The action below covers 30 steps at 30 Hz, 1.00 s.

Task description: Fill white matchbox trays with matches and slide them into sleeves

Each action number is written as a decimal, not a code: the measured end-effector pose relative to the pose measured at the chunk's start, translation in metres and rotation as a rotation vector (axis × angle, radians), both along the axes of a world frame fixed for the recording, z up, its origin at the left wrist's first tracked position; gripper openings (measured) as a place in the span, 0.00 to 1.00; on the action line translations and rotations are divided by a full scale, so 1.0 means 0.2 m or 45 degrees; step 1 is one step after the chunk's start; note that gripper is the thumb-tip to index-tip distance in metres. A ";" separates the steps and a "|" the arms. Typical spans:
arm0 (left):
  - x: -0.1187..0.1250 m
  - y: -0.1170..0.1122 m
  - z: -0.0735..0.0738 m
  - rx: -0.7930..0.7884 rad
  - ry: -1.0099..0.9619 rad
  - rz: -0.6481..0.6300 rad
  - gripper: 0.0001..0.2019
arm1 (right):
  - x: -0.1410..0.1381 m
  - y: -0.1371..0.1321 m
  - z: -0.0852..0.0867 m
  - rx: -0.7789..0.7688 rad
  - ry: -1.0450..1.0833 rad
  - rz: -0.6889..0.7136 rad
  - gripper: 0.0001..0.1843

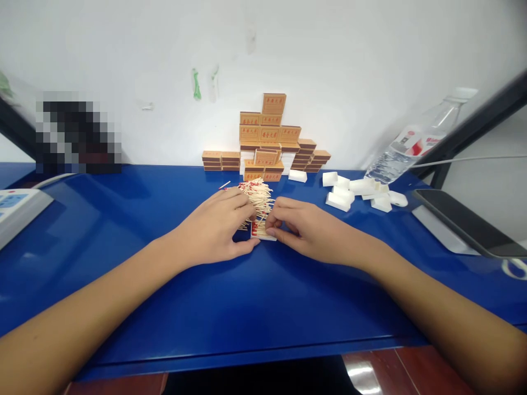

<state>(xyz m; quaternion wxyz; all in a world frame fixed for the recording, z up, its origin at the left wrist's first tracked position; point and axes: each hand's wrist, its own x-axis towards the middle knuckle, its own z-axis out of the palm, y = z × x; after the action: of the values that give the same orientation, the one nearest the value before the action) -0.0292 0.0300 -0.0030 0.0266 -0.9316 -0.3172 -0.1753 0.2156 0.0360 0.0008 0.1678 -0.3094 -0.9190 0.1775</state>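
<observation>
match tray (268, 238) well in from the desk (226, 318)'s near edge; left hand (218, 225) loosely parted, right hand (307, 227) pinched narrow, contents unclear. knuckles brushing the match heap (258, 192) could scatter sticks.

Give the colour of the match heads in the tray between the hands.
Red match heads; seen best in the head view.

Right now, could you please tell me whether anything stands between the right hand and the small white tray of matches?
Nothing visible does: the right hand is at the right end of the white tray. The loose match pile lies just beyond the tray, not between them.
</observation>
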 end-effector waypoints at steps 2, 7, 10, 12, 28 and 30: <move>0.00 0.00 0.00 0.006 -0.002 -0.002 0.13 | 0.00 0.00 0.01 0.015 0.014 -0.015 0.06; 0.00 0.00 -0.01 -0.001 -0.007 0.018 0.15 | 0.03 0.00 0.05 0.021 -0.045 -0.032 0.02; -0.01 0.00 -0.02 -0.016 0.001 0.021 0.15 | 0.04 0.01 0.06 -0.017 -0.089 -0.008 0.03; 0.00 0.00 -0.02 -0.014 -0.001 0.012 0.14 | 0.04 0.01 0.05 -0.034 -0.096 0.008 0.05; 0.00 0.00 -0.01 -0.011 0.007 0.009 0.13 | 0.01 -0.01 0.02 -0.004 -0.065 -0.016 0.05; 0.01 0.00 -0.01 -0.013 0.003 0.014 0.14 | 0.01 -0.01 0.03 0.032 -0.031 -0.028 0.03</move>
<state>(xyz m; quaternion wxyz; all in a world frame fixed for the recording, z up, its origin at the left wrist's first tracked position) -0.0281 0.0308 -0.0053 0.0234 -0.9302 -0.3231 -0.1723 0.2179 0.0334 0.0061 0.1621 -0.3194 -0.9198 0.1604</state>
